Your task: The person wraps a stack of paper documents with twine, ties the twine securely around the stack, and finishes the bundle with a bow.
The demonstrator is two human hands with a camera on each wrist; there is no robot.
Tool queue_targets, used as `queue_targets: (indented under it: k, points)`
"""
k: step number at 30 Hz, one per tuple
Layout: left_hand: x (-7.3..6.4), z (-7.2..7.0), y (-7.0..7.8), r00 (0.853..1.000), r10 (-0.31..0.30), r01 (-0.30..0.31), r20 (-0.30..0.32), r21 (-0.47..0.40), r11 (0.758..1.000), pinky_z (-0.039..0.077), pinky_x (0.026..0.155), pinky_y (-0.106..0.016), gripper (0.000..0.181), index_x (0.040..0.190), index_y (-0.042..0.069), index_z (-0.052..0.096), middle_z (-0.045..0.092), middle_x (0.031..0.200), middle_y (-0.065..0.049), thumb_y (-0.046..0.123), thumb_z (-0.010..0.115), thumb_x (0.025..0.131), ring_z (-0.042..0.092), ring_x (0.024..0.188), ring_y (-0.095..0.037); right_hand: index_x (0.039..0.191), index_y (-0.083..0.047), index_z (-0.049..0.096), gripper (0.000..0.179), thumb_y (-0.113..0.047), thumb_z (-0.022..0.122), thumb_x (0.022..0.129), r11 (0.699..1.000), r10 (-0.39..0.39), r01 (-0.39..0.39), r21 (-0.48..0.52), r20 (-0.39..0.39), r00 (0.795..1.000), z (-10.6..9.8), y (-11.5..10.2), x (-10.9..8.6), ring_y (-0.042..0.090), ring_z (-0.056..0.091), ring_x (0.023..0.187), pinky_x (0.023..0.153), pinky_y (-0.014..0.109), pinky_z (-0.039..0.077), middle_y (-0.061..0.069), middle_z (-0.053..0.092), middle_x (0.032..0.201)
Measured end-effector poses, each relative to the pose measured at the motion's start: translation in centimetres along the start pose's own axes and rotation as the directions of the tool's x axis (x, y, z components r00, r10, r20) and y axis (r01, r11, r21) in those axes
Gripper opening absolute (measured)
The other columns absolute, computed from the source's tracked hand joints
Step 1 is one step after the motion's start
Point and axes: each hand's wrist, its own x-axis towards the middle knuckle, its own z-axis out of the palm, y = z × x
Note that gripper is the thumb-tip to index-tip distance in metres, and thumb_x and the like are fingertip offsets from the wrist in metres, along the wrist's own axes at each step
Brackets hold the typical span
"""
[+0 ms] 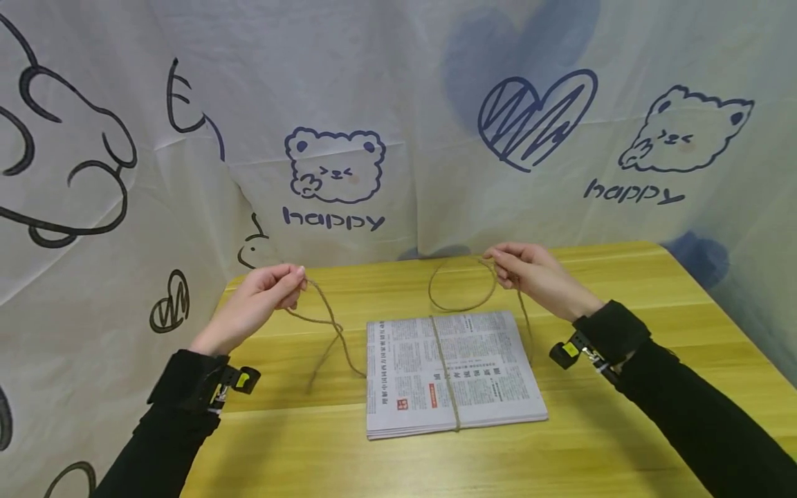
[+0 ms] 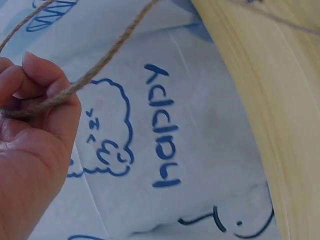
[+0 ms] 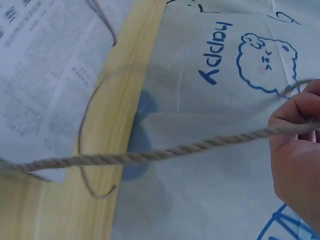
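A stack of folded newspapers (image 1: 405, 360) lies on the table with a strand of jute twine (image 1: 445, 366) running across its top from back edge to front edge. To its left, my raised left hand (image 1: 264, 294) pinches a length of twine between thumb and fingers. That cord (image 2: 107, 60) crosses the palm in the left wrist view. Beyond the stack's back right corner, my right hand (image 1: 538, 277) pinches another length, and a loop of twine (image 1: 461, 309) curves left from it. In the right wrist view the cord (image 3: 150, 155) stretches from those fingers toward the newspapers.
The yellow wood-grain table (image 1: 299, 449) reaches back to a white cloth backdrop (image 1: 423, 90) with drawn bears, hearts and lettering. Another cloth (image 1: 180, 228) hangs along the left side. Black straps with small cameras (image 1: 565, 353) sit on both wrists.
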Motion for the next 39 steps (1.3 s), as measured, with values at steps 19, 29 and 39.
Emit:
queue_targets:
  k: [19,29,39]
  points:
    - [4.1,2.2,1.2,0.924,0.294,-0.031,-0.246,0.717,0.696,0.033,0.067,-0.032,0.022,0.101,0.006,0.078,0.062,0.076,-0.008,0.024,0.067,0.098,0.047,0.068,-0.021,0.144,-0.003,0.043,0.038,-0.016,0.046,0.108,0.994,0.099,-0.098,-0.053,0.000,0.995,2.7,0.6,1.8,0.011,0.059,0.081,0.072,0.022,0.046,-0.002,0.068,0.110]
    - [3.7,2.3,0.2,0.920,0.166,0.049,-0.354,0.526,0.849,0.055,0.077,-0.038,0.032,0.105,0.007,0.076,0.077,0.090,-0.012,0.034,0.058,0.104,0.071,0.081,-0.026,0.143,0.002,0.043,0.038,-0.014,0.046,0.108,0.996,0.037,-0.045,-0.082,-0.100,0.994,2.4,0.6,2.4,0.007,0.061,0.085,0.074,0.019,0.048,0.002,0.064,0.119]
    - [3.0,1.1,-1.2,0.914,-0.036,0.063,-0.405,0.052,0.997,0.052,0.080,-0.010,0.047,0.150,0.003,0.041,0.067,0.128,-0.024,0.016,0.053,0.106,0.066,0.079,0.009,0.136,-0.008,0.048,0.031,-0.016,0.052,0.106,0.996,-0.091,0.092,-0.001,-0.133,0.987,3.7,-0.5,3.2,0.009,0.060,0.078,0.072,0.020,0.050,-0.011,0.068,0.110]
